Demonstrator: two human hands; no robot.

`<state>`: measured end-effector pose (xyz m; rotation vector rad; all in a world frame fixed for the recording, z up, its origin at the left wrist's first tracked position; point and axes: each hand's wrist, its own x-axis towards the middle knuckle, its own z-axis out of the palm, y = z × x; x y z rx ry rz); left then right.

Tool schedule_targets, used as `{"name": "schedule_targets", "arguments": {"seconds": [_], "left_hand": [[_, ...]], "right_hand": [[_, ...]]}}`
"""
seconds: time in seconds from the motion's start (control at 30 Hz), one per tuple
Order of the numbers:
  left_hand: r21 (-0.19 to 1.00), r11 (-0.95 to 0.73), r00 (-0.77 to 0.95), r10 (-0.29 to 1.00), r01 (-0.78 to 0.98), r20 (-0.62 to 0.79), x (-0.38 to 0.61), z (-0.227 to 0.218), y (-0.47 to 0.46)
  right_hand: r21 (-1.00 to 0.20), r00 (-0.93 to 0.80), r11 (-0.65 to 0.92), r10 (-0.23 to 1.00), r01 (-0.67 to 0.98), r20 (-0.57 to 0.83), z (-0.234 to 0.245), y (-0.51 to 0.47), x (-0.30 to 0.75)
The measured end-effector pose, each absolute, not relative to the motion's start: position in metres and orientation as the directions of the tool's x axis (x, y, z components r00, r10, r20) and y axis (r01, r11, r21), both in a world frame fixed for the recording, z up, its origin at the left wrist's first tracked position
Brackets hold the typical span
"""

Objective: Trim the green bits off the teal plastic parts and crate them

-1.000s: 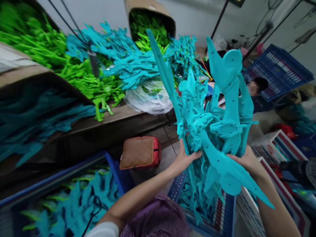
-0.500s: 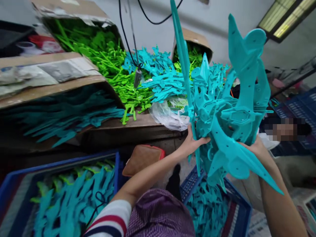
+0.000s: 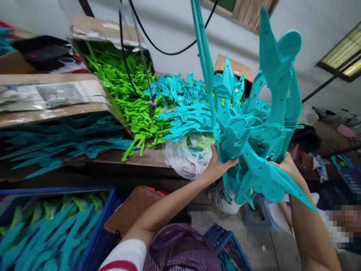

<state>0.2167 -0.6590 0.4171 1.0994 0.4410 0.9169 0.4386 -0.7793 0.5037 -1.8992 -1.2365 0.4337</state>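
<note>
Between my two hands is a bulky bundle of turquoise plastic parts (image 3: 256, 135), some long and pointed, others rounded with small holes. My left hand (image 3: 217, 165) grips the bundle's left side, its thumb lying across the front. On the right, my right hand (image 3: 289, 169) is closed around the other side, its fingers partly hidden behind the parts. Behind the bundle, a pile of turquoise parts (image 3: 186, 116) lies on the bench beside a heap of bright green parts (image 3: 143, 128). A crumpled clear plastic bag (image 3: 187, 158) rests at the bench edge.
A cardboard box (image 3: 81, 109) on its side holds dark turquoise pieces; another box (image 3: 113, 28) spills green ones. A blue crate (image 3: 111, 199) with parts stands lower left, near a brown seat (image 3: 135, 207). Another blue crate (image 3: 238, 244) sits on the floor. A switch (image 3: 152, 108) hangs on a cord. A person is at right.
The view has swung to the right and the floor crate now shows lower down. Both hands keep hold of the bundle, and a white bucket has come into sight beneath it.
</note>
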Motion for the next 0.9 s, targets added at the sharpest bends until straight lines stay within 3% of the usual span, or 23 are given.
{"name": "schedule_targets", "arguments": {"seconds": [0.23,0.43,0.67,0.9], "left_hand": [[0.891,0.119,0.473,0.874,-0.438,0.115,0.265,0.398,-0.618],[0.858,0.106,0.35,0.933,-0.502,0.09,0.316,0.396,-0.555],[0.833,0.059,0.21,0.975,-0.549,0.069,0.371,0.396,-0.507],[0.841,0.091,0.05,0.996,-0.534,-0.076,0.439,0.385,-0.447]], "right_hand": [[-0.808,0.238,-0.03,0.961,0.589,0.138,0.521,-0.697,0.485],[-0.796,0.08,-0.053,0.997,0.602,-0.006,0.546,-0.593,0.524],[-0.661,0.01,-0.032,0.999,0.749,-0.038,0.558,-0.492,0.58],[-0.679,-0.155,-0.014,0.97,0.734,-0.188,0.574,-0.399,0.622]]}}
